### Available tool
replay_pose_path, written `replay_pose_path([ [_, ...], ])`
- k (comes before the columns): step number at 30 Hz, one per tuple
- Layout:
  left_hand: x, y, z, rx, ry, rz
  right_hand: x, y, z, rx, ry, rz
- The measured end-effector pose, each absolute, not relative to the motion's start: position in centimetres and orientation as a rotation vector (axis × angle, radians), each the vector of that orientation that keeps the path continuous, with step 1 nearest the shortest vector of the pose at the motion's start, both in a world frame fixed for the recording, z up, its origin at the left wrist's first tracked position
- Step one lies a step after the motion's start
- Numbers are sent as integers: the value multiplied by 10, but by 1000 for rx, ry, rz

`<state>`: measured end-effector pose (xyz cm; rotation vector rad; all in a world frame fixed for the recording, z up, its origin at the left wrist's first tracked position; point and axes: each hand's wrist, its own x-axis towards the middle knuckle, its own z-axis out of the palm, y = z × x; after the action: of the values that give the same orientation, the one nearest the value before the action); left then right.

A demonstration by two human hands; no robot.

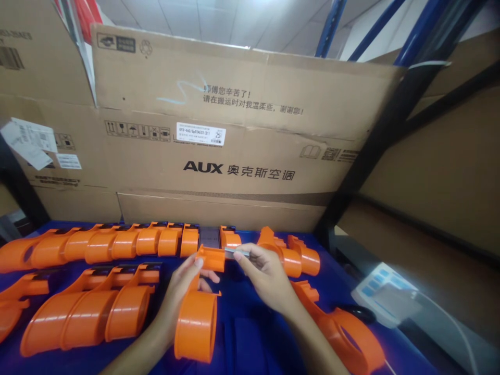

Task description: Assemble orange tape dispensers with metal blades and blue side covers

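My left hand (186,278) is wrapped round the upper part of an orange plastic piece (196,325), whose wide ring hangs below the fingers. Between the thumb and fingers of my right hand (262,268) is a thin silvery metal piece (236,252). The metal piece points left, and its tip meets the right end of the orange piece's top block. Whether the tip is inside the block cannot be made out.
Several orange parts (99,245) line the back of the blue surface (230,297), with more at front left (127,312) and right (347,333). Behind stands a large cardboard sheet (242,151). A white-and-blue device (385,294) with a cable lies at right.
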<state>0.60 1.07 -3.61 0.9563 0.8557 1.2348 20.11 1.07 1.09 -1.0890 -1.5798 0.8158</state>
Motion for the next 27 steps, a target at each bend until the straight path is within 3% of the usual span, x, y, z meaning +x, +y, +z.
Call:
replay_pose_path([
  [27,6,17,-44,1103,934,1308,202,13,3,-1135,-1459,706],
])
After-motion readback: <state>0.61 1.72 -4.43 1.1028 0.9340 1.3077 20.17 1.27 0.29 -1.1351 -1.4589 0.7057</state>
